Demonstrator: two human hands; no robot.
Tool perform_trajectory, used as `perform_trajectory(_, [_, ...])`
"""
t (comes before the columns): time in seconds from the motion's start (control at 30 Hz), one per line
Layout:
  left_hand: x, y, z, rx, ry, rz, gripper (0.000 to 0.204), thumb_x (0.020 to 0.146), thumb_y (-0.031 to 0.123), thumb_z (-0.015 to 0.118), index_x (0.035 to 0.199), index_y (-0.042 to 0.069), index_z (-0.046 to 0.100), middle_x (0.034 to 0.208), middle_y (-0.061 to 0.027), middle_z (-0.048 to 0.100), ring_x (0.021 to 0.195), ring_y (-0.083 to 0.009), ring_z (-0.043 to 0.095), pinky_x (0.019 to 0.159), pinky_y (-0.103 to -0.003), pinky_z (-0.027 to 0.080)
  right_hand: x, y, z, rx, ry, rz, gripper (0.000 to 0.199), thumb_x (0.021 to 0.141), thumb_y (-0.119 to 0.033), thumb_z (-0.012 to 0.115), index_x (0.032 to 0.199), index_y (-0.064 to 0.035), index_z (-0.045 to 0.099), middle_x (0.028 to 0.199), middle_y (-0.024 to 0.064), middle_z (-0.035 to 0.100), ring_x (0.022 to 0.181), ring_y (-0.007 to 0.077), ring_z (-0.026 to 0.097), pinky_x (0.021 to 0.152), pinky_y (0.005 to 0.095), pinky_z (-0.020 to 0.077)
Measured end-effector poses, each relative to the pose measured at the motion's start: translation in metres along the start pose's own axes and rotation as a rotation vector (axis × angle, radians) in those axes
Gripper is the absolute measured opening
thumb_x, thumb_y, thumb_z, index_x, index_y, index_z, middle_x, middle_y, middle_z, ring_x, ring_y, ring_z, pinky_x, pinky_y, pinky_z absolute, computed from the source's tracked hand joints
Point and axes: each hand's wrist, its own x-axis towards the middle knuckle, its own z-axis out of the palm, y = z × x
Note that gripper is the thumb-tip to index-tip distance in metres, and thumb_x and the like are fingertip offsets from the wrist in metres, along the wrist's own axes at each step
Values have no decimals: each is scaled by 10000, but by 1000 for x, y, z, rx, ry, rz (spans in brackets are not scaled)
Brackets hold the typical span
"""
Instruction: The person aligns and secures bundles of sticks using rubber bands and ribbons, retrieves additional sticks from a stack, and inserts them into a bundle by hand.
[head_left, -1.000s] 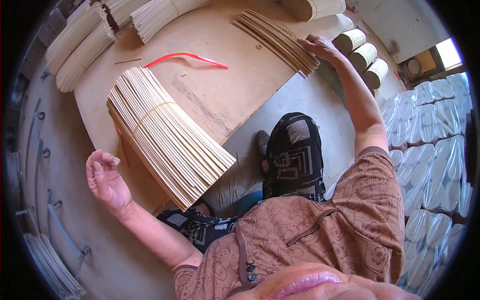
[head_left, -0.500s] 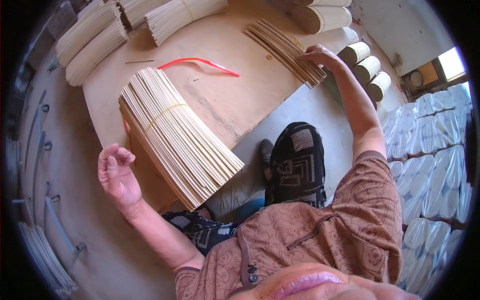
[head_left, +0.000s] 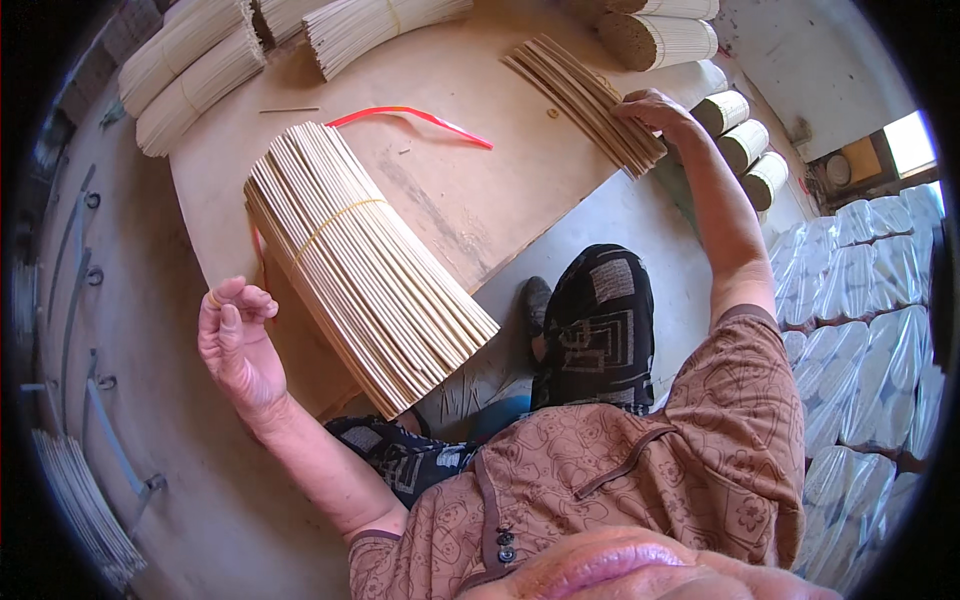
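Note:
A large bundle of pale thin wooden sticks (head_left: 365,275), with a yellow rubber band round its middle, lies slantwise on the brown board (head_left: 440,180). My left hand (head_left: 238,335) is raised beside the bundle's left side, apart from it. Its fingers are bent, its thumb stands away from them, and a small yellowish band or ring shows at one finger. At the board's right edge my right hand (head_left: 655,110) closes its fingers on the near end of a small, flat pile of darker sticks (head_left: 575,92). How many sticks it grips is hidden.
A red strap (head_left: 420,117) runs out from behind the bundle. Stick bundles (head_left: 205,85) lie at the far left; more tied bundles (head_left: 742,145) line the right. Plastic-wrapped packs (head_left: 870,290) are stacked at right. One loose stick (head_left: 289,110) lies on the board.
The whole view has shifted slightly, so the board and bundles appear a little to the right. My right hand stays at the darker sticks and my left hand stays raised, with little change.

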Motion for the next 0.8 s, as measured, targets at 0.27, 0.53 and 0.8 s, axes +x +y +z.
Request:
perform_trajectory(0.27, [-1, 0, -3, 20, -58, -17, 311, 978, 215, 618, 1183, -18, 622, 967, -72, 657, 891, -136, 588, 779, -288, 457, -3, -6, -5, 34, 37, -49, 348, 871, -387, 666, 909, -42, 694, 819, 36, 685, 725, 133, 619, 669, 306, 506])
perform_trajectory(0.53, [0, 4, 2, 44, -41, -12, 318, 975, 211, 620, 1182, -31, 620, 931, -82, 653, 862, -146, 588, 801, -285, 469, -15, -20, -4, 132, 11, -128, 326, 904, -378, 643, 821, -66, 596, 687, 7, 589, 622, 108, 572, 579, 283, 483])
perform_trajectory(0.8, [-2, 8, 0, 43, -46, 7, 317, 971, 207, 625, 1174, -36, 624, 923, -87, 645, 867, -149, 577, 807, -280, 466, -35, -41, 3, 331, 55, -123, 276, 883, -296, 686, 788, -70, 558, 640, 8, 535, 531, 107, 526, 453, 289, 413])
